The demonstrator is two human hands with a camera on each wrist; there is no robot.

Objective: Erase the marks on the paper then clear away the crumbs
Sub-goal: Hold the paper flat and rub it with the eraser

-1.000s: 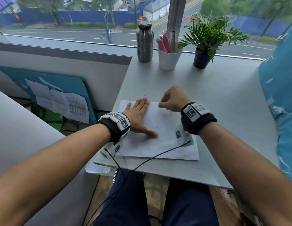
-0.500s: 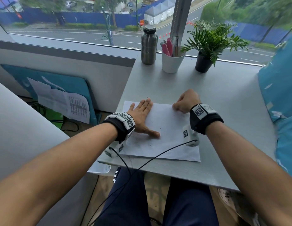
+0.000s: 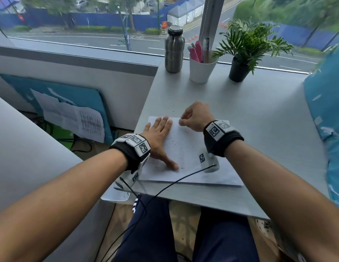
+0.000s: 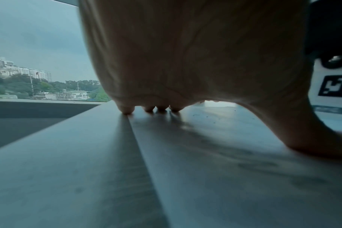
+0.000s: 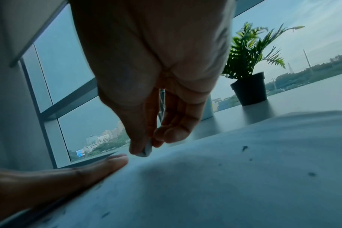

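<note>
A white sheet of paper (image 3: pixel 191 167) lies on the grey desk (image 3: pixel 250 114), speckled with dark eraser crumbs (image 3: pixel 172 141). My left hand (image 3: pixel 159 137) lies flat on the sheet's left half, fingers straight, pressing it down (image 4: pixel 162 108). My right hand (image 3: pixel 195 116) is curled at the sheet's far edge and pinches a small pale eraser (image 5: pixel 146 150) between thumb and fingers, its tip on the paper. In the right wrist view crumbs (image 5: pixel 244 148) dot the paper (image 5: pixel 224 177) and the left fingertips (image 5: pixel 115 160) lie just beside the eraser.
At the desk's far edge by the window stand a steel bottle (image 3: pixel 174 52), a white cup of pens (image 3: pixel 201 69) and a potted plant (image 3: pixel 240 69). A blue cushion (image 3: pixel 327 103) borders the right side. The desk's left edge drops to the floor.
My right hand with the eraser has shifted along the sheet's far edge, first right and then back left toward the left fingertips. My left hand stays flat on the paper.
</note>
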